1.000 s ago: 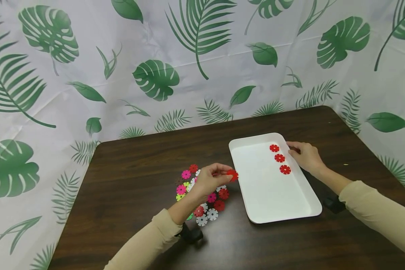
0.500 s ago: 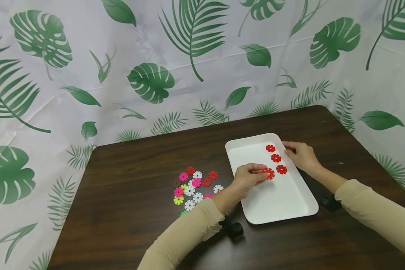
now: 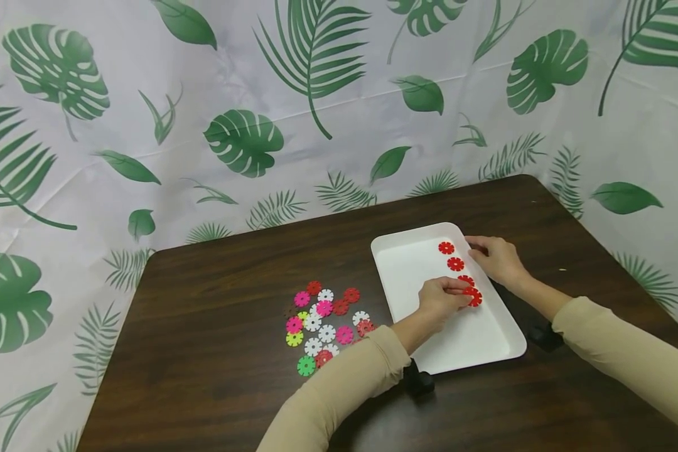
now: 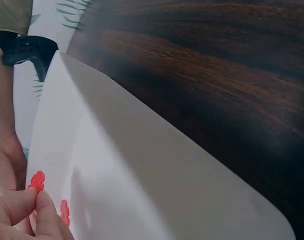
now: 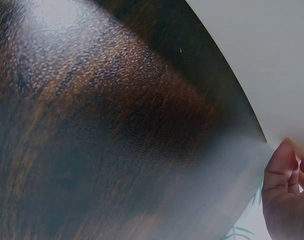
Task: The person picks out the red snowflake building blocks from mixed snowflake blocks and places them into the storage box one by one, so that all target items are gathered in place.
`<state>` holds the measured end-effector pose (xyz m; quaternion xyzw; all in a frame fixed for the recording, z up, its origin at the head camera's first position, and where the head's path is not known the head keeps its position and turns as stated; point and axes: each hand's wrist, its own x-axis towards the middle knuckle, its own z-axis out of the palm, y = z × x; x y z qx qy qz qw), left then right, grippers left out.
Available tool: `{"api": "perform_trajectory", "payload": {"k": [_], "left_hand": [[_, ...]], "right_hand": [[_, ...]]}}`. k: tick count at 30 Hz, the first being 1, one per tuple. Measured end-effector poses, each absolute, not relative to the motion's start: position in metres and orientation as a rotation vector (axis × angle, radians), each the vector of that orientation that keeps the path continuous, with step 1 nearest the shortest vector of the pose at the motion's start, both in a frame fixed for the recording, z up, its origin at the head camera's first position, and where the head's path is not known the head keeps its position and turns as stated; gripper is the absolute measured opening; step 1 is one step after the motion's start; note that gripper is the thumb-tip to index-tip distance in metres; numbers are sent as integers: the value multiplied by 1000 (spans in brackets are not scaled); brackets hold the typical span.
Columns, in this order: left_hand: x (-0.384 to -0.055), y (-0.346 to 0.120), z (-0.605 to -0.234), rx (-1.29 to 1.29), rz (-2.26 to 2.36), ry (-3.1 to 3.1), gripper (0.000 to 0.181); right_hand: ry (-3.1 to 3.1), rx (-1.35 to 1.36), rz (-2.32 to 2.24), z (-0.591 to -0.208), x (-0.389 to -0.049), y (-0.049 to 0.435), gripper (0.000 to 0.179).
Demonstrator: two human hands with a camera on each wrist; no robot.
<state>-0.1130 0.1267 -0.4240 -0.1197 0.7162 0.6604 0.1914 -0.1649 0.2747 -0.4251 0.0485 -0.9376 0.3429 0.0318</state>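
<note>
My left hand (image 3: 442,301) is over the white tray (image 3: 398,251), pinching a red interlocking disc (image 3: 475,297) with notched edges between thumb and fingers. In the left wrist view the pinched disc (image 4: 37,181) is tilted on edge near the tray's wall. Three more red discs (image 3: 455,264) lie in a line along the tray's right side; the nearest one is partly covered by my left fingers. My right hand (image 3: 498,260) grips the tray's right rim, and in the right wrist view its thumb and fingers (image 5: 279,167) pinch that rim.
A loose spread of notched discs (image 3: 326,333) in white, pink, red, yellow and green lies on the dark wooden table (image 3: 215,314), left of the tray. My left forearm hides some of them. A leaf-printed cloth (image 3: 316,157) hangs behind the table.
My left hand has carried the red disc from above the pile, over the tray's left rim, to the near end of the red line. My right hand has stayed at the rim.
</note>
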Motion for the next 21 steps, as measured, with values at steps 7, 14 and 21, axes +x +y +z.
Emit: {"api": "perform_trajectory", "payload": {"k": [7, 14, 21], "left_hand": [[-114, 136, -429, -269, 1793, 2130, 13], [-114, 143, -428, -270, 1673, 2256, 9], [-115, 148, -429, -235, 1637, 2307, 14]], "right_hand": [[-2899, 141, 1054, -425, -165, 275, 37], [-2895, 141, 1051, -425, -164, 274, 37], [-2897, 123, 1060, -425, -164, 274, 37]]}}
